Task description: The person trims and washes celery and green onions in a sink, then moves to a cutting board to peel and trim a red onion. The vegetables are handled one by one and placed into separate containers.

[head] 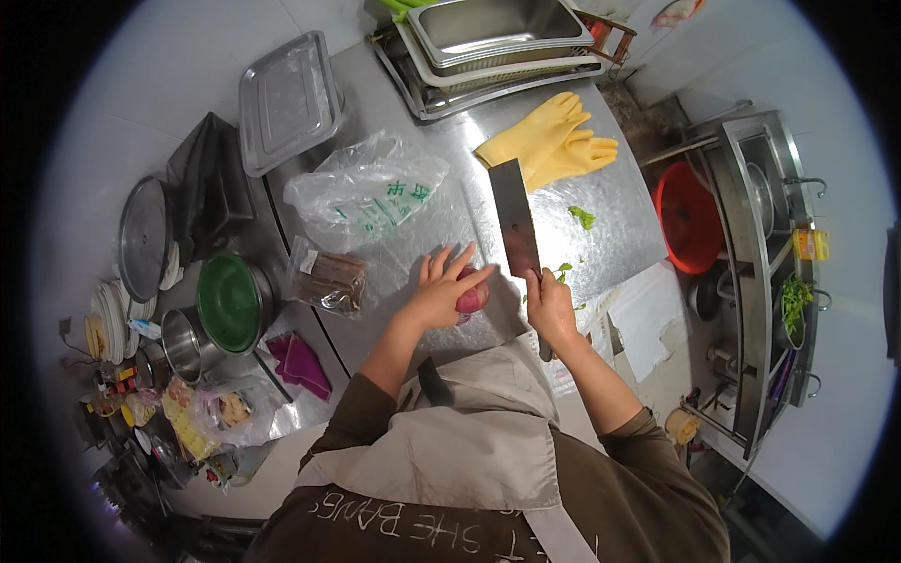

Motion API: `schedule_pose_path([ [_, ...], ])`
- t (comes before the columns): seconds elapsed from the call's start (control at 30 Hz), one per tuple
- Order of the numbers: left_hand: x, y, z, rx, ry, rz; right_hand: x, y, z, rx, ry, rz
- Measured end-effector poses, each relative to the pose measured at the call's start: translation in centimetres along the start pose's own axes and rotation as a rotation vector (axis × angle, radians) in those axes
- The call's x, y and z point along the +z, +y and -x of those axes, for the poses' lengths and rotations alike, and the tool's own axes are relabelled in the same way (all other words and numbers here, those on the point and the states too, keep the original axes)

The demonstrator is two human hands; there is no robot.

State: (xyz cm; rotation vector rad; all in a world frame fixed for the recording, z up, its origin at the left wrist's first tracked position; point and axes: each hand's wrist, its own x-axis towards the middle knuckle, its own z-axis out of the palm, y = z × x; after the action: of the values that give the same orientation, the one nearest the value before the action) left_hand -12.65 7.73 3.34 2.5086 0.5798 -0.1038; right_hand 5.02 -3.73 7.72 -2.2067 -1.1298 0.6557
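A red onion (473, 294) rests on the steel table in front of me. My left hand (446, 290) lies against its left side, fingers spread and partly over it. My right hand (549, 311) grips a cleaver (514, 218) by its handle, just right of the onion. The broad dark blade points away from me and is apart from the onion. Small purple onion pieces (464, 319) show at the onion's near side. Green leaf scraps (564, 270) lie partly behind the right hand.
Yellow rubber gloves (556, 144) lie beyond the blade. A clear plastic bag (369, 193) and a packet of brown sticks (329, 280) sit left. Steel pans (500, 35) stand at the back. A sink (759, 183) and a red basin (690, 217) are at right, a green bowl (229, 301) at left.
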Motion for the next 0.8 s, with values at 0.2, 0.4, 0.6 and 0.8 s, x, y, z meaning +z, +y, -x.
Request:
schedule_pose_path([
  [0.2,2.6,2.3,0.1,-0.400,0.139,0.346,1.6,0.7,2.8,-0.048,-0.108,0.102],
  [0.4,2.3,2.8,-1.1,-0.479,0.106,0.189,0.5,-0.1,4.6,-0.036,-0.064,0.163],
  [0.6,2.2,3.0,-2.2,-0.499,0.057,0.188,0.2,-0.1,6.1,-0.060,-0.125,0.255],
  [0.8,1.2,4.0,-3.0,-0.552,-0.020,0.146,0.4,-0.2,6.9,0.004,-0.135,0.263],
])
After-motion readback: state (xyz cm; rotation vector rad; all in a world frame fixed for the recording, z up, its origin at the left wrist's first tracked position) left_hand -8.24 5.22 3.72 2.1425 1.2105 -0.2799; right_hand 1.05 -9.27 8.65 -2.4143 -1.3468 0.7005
